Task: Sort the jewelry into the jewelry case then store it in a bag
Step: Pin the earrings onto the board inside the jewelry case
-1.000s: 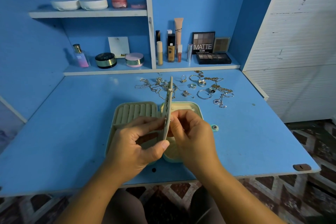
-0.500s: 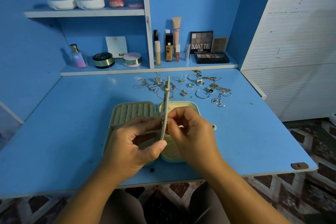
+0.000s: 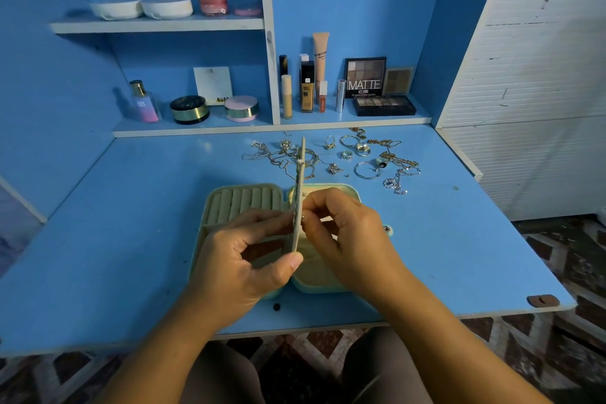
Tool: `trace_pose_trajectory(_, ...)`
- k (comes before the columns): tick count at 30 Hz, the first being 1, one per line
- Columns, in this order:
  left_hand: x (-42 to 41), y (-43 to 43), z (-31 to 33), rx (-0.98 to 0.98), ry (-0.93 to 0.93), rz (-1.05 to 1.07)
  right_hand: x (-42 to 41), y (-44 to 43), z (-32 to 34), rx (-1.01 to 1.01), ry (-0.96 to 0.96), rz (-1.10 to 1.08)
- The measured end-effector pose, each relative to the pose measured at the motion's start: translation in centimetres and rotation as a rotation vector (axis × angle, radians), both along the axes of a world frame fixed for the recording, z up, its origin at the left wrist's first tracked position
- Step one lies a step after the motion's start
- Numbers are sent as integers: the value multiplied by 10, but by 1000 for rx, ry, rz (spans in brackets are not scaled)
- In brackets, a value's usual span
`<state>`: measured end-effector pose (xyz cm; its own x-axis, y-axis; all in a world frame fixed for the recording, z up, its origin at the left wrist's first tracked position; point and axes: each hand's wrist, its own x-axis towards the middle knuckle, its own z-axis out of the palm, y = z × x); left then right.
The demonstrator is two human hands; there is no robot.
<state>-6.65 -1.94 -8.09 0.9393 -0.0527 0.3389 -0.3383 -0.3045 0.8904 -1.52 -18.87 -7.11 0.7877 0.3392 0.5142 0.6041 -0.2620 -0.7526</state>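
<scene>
Gripping the thin panel [image 3: 300, 180] on edge in left hand [image 3: 242, 259], thumb and fingers curled round its lower end. Pinching a small piece [image 3: 303, 216], too tiny to name, against its right face with right hand [image 3: 347, 233]. Best braced from behind and pushed straight through. Underneath, jewelry case [image 3: 242, 200] lying open on the surface [image 3: 131, 223]. Beyond, loose jewelry [image 3: 360, 157] unsorted.

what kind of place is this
Probably a home vanity or dressing corner: shelves hold makeup such as an eyeshadow palette marked MATTE and a perfume bottle, and loose jewelry lies on the blue desk behind an open jewelry case.
</scene>
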Motion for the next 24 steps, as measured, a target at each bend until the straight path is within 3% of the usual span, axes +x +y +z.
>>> trace_pose_trajectory(10, 1, -2, -3, 61, -52, 30, 6, -4, -2, -14, -36, 9)
trace_pose_trajectory(15, 3, -7, -4, 193, -64, 34, 8, -23, 2, 29, 167, 37)
trace_pose_trajectory(19, 3, -12, -7, 255, -62, 23, 9, -42, 11, 268, 432, -3)
trace_pose_trajectory(24, 3, -12, -11, 406, -113, 15, 0, -57, 12, 123, 440, -86)
